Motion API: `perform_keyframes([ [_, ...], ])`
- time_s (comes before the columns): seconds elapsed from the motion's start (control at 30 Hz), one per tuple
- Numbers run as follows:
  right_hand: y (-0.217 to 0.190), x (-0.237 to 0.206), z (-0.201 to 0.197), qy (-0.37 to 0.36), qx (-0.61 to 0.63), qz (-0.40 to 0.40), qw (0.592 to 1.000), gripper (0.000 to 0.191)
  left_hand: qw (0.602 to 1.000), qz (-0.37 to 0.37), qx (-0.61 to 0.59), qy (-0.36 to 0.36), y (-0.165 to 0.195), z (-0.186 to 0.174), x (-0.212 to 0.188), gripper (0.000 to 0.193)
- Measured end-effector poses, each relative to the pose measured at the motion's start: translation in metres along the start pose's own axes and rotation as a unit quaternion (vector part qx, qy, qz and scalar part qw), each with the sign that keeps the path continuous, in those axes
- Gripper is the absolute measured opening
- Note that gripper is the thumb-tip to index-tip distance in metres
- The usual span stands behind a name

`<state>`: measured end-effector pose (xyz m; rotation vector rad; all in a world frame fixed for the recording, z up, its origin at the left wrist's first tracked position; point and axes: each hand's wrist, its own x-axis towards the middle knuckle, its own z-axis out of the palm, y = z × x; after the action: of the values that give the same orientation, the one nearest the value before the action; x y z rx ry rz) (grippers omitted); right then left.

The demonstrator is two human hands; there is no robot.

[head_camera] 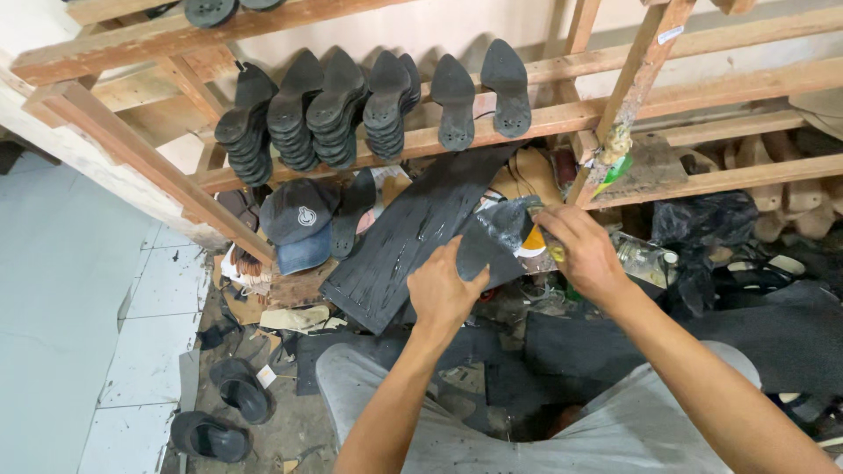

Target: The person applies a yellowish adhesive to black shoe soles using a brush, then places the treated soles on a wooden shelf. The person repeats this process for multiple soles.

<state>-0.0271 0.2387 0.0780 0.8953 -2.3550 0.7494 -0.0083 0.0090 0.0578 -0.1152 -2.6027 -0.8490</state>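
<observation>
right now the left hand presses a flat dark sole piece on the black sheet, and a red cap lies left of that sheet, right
Not quite. The head view shows the cap is dark blue, not red. The rest holds: the left hand presses the flat dark sole piece on the black sheet, with the cap to its left.

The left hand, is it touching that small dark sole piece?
Touching. The head view shows the left hand with fingers lying on the dark sole piece, holding it.

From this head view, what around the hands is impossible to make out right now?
- The tool in the right hand: the fingers wrap it, and only a yellowish bit shows.
- The part of the dark sole piece under the left hand: covered by the palm.
- The lower end of the black rubber sheet: partly behind the left hand.
- The top shelf soles: cut off by the upper edge.
</observation>
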Motion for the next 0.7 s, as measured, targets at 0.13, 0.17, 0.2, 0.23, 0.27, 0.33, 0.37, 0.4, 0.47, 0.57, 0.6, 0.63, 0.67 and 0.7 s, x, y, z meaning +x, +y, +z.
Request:
perform_keyframes([
  [0.13,-0.005,-0.002,0.001,-0.042,0.045,-0.044,0.997,0.046,1.0,-0.003,0.014,0.005,0.0,0.002,0.002,0.063],
  [0.17,-0.005,0.0,0.0,-0.019,0.041,-0.012,0.999,0.04,1.0,-0.005,0.014,0.007,0.0,0.002,0.001,0.063],
  [0.2,-0.004,0.003,0.0,0.003,0.037,0.021,0.999,0.033,1.0,-0.006,0.013,0.009,0.001,0.002,0.0,0.062],
  [0.23,-0.002,0.007,-0.002,0.024,0.034,0.056,0.998,0.027,1.0,-0.01,0.012,0.008,0.001,0.002,-0.001,0.062],
  [0.27,0.0,0.009,-0.004,0.03,0.05,0.047,0.997,0.025,1.0,-0.009,0.011,0.003,0.001,0.002,-0.003,0.062],
  [0.33,0.007,0.017,-0.007,0.047,0.081,0.019,0.995,0.022,1.0,-0.003,0.01,0.001,0.001,0.002,-0.004,0.062],
  [0.37,0.012,0.021,-0.009,0.067,0.056,0.037,0.995,0.02,1.0,0.008,-0.003,0.016,0.001,0.002,-0.005,0.061],
  [0.4,0.016,0.024,-0.011,0.085,0.032,0.057,0.994,0.019,0.999,0.016,-0.015,0.029,0.001,0.001,-0.005,0.06],
  [0.47,0.016,0.025,-0.006,0.108,0.027,0.063,0.992,0.016,0.999,0.024,-0.021,0.036,0.002,0.001,-0.005,0.061],
  [0.57,0.015,0.029,0.004,0.092,0.022,0.059,0.994,0.017,0.999,0.017,-0.008,0.026,0.006,0.0,-0.003,0.063],
  [0.6,0.015,0.031,0.006,0.065,-0.017,0.097,0.993,0.027,1.0,0.009,-0.001,0.01,0.008,-0.001,-0.003,0.062],
  [0.63,0.017,0.033,0.006,0.039,-0.059,0.131,0.989,0.039,1.0,0.003,0.005,-0.002,0.009,-0.002,-0.004,0.062],
  [0.67,0.019,0.035,0.003,0.048,-0.04,0.184,0.981,0.027,1.0,-0.005,0.005,-0.009,0.01,-0.002,-0.004,0.062],
  [0.7,0.021,0.037,-0.001,0.059,-0.017,0.235,0.97,0.018,1.0,-0.011,0.008,-0.012,0.01,-0.004,-0.005,0.063],
])
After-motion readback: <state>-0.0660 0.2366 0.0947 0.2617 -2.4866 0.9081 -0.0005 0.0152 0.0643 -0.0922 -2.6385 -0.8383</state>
